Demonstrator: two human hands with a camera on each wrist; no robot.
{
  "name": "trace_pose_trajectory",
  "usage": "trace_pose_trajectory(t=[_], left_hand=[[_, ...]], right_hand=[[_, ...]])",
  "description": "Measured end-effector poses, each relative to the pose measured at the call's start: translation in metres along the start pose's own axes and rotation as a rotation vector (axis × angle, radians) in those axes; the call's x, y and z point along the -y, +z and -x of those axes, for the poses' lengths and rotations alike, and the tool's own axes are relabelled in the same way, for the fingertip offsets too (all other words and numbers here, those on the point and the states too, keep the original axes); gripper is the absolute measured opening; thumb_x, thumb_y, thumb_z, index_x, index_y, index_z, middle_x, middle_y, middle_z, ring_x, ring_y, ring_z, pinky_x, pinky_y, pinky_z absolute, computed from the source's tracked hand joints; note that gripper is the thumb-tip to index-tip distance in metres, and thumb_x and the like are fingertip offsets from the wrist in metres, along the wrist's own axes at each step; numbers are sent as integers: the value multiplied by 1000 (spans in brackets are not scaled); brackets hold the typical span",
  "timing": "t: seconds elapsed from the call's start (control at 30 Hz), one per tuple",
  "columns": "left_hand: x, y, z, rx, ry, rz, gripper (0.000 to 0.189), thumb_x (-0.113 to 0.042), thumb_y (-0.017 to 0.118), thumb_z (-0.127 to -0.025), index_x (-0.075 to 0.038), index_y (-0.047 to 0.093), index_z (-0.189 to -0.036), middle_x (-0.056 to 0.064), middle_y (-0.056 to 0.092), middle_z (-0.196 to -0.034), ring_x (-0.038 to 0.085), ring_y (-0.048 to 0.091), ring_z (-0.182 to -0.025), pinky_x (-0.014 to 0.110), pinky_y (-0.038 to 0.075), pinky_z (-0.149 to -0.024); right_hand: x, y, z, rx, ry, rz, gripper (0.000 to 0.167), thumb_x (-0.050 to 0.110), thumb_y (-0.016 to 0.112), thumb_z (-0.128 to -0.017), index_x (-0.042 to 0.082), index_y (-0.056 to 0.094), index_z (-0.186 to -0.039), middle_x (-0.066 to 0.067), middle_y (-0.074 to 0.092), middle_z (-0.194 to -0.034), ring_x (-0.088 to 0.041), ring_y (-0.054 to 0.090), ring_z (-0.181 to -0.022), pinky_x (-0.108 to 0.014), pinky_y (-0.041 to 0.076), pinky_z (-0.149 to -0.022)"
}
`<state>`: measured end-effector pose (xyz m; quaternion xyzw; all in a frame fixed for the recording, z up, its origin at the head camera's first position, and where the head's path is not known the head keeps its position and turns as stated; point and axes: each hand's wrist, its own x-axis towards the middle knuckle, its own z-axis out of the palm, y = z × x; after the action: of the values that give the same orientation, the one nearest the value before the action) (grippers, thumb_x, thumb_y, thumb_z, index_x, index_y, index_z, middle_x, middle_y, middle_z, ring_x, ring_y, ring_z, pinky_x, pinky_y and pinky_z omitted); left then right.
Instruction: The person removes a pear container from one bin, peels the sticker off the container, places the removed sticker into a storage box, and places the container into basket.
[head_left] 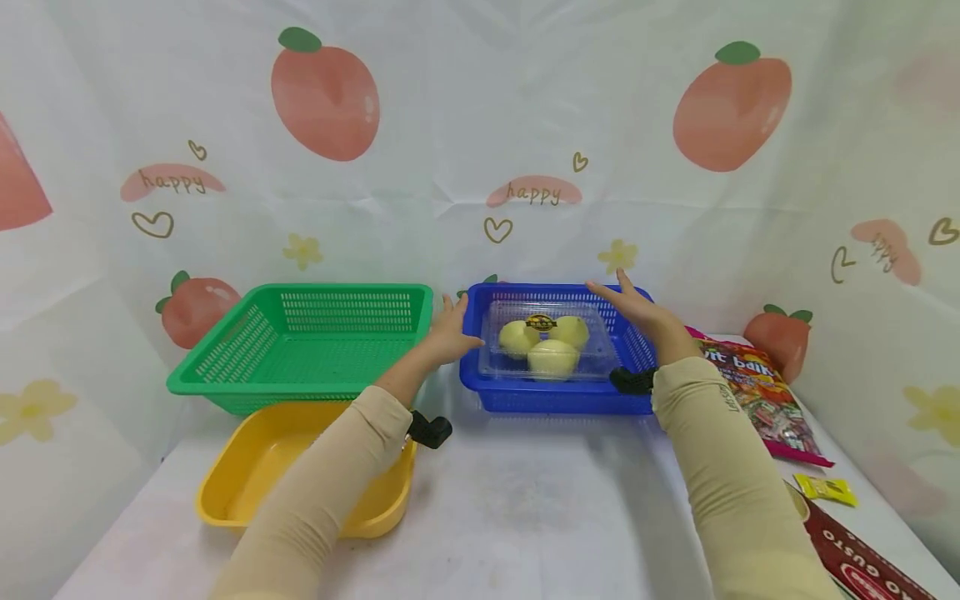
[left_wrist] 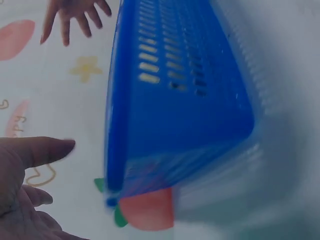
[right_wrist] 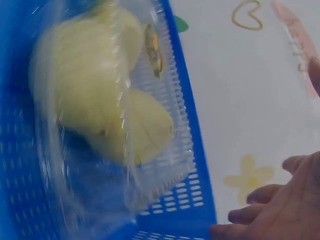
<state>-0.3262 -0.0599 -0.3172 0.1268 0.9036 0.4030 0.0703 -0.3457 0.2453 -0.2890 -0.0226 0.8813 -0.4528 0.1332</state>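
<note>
A blue plastic basket [head_left: 562,402] stands near the back wall, holding a clear plastic clamshell box [head_left: 595,360]. Three pale yellow-green round fruits [head_left: 552,358] show through the box, which has a black and gold label [head_left: 541,323]. My left hand [head_left: 448,332] is beside the basket's left end, fingers spread and nothing in it. Over the basket's right back corner is my right hand [head_left: 642,312], also spread and holding nothing. In the right wrist view the fingers [right_wrist: 265,194] appear past the basket's rim, apart from the box.
To the left stands a green basket [head_left: 300,388], with a yellow tub [head_left: 217,492] in front of it, partly behind my left sleeve. At the right lie a candy bag [head_left: 765,400], a small yellow packet [head_left: 825,489] and a dark red box [head_left: 862,554]. A fruit-print cloth [head_left: 480,100] hangs behind.
</note>
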Motion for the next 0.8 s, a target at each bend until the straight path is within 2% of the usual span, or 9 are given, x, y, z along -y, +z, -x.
trace_pose_trajectory(t=[0.1,0.2,0.3,0.4,0.57,0.73,0.8], left_hand=[[1,10,-4,38,-29,124,86,-4,55,-89,-10,-5,-150,12,-26,-153,36,-7,-143,52,21,-114],[3,19,-7,58,-57,199,87,2,52,-87,-12,-6,-150,10,-27,-153,36,-7,-143,51,28,-111],[6,25,-9,44,-88,238,89,6,50,-84,-13,-6,-150,12,-28,-152,39,-3,-142,50,36,-105],[10,29,-11,5,-95,257,89,10,49,-82,-11,-4,-150,14,-26,-153,40,-3,-142,51,34,-107],[16,38,-14,-37,-104,262,84,11,42,-79,-7,0,-150,14,-21,-154,38,1,-143,53,27,-111],[20,46,-18,-100,-83,213,76,8,38,-81,-2,5,-149,13,-13,-156,34,6,-144,48,18,-116],[21,47,-20,-116,-74,184,76,8,39,-82,-1,5,-149,13,-11,-157,33,7,-144,46,18,-116]], right_hand=[[-2,2,-10,31,35,-94,98,64,42,-88,28,-32,-141,-7,-32,-151,-41,-18,-140,-65,-1,-110],[-7,3,-17,53,44,-229,93,56,43,-91,28,-29,-142,-5,-33,-151,-41,-21,-139,-64,-2,-111],[-13,5,-23,66,45,-398,87,46,44,-95,29,-27,-143,-4,-34,-150,-41,-24,-138,-61,-6,-112],[-19,8,-29,63,67,-510,85,42,45,-95,32,-24,-144,-3,-34,-150,-39,-26,-138,-57,-9,-114],[-29,13,-39,61,137,-521,89,44,50,-93,31,-21,-145,-5,-33,-151,-35,-26,-139,-55,-7,-115],[-39,18,-44,54,239,-467,95,42,53,-91,28,-23,-145,-11,-29,-152,-35,-20,-141,-53,4,-117],[-43,20,-45,64,266,-440,95,41,53,-91,25,-24,-145,-14,-28,-152,-36,-18,-142,-53,6,-117]])
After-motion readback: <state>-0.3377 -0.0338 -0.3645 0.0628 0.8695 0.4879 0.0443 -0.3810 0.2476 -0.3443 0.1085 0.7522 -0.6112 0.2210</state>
